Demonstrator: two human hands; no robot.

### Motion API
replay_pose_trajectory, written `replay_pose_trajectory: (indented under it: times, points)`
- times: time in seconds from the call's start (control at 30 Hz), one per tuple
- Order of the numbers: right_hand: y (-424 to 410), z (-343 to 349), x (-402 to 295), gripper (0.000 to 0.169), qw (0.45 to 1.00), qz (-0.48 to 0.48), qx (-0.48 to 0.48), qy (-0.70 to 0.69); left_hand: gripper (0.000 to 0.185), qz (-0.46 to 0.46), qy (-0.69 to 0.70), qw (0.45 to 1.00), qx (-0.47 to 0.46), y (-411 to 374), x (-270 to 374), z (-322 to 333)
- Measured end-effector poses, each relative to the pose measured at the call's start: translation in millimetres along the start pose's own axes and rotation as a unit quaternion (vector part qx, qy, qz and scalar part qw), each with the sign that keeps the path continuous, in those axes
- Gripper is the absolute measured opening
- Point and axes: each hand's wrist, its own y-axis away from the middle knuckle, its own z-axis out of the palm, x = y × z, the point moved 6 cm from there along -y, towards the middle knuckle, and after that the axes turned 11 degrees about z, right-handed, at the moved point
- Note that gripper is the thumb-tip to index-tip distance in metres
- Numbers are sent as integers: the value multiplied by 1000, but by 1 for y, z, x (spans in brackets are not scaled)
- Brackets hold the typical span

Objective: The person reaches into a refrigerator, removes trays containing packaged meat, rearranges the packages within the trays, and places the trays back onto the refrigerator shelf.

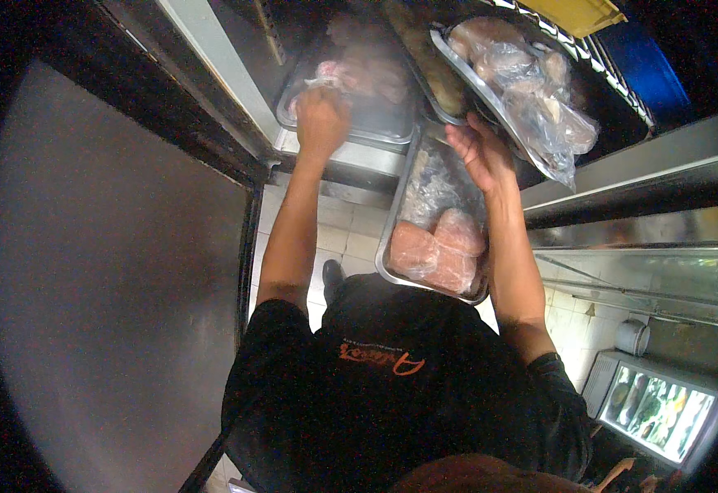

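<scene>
My left hand [324, 120] is closed on a plastic-wrapped pinkish piece [328, 71] in a metal tray [359, 132] inside the cold cabinet. Mist blurs the other wrapped pieces [377, 77] there. My right hand [482, 151] has its palm turned sideways and its fingers apart, close against the edges of two higher trays. One is a narrow-looking metal tray [436, 101]; the other is a tilted tray [488, 98] of frozen pieces in clear bags [531, 80]. Between my arms, a metal tray [390, 234] juts out towards my body, carrying three wrapped pinkish meat blocks [436, 249] and crumpled plastic film [436, 185].
A large cabinet door [119, 277] stands at the left. White wire shelving [611, 74] holds a yellow item [581, 15] and a blue item [648, 68] at upper right. A lit appliance with a glass front [655, 410] is at lower right. White tiles [359, 243] cover the floor.
</scene>
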Motion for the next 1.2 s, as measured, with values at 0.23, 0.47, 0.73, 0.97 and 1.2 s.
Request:
replay_pose_trajectory:
  times: [0.23, 0.47, 0.73, 0.97, 1.2]
  points:
    - [2, -1, 2, 16, 1000, 4, 4, 16, 46, 14, -50, 999, 16, 6, 10, -9]
    - [1, -3, 2, 18, 1000, 14, -4, 16, 78, -121, -94, 948, -278, -22, -35, 10]
    - [-2, -6, 2, 20, 999, 10, -24, 43, 86, -106, -80, 939, -317, -19, -44, 29]
    - [-1, -1, 4, 18, 999, 22, -14, 27, 88, -94, -157, 930, -318, -24, -33, 38]
    - [4, 5, 0, 14, 999, -6, 10, 38, 79, -131, 54, 940, -310, -34, -43, 24]
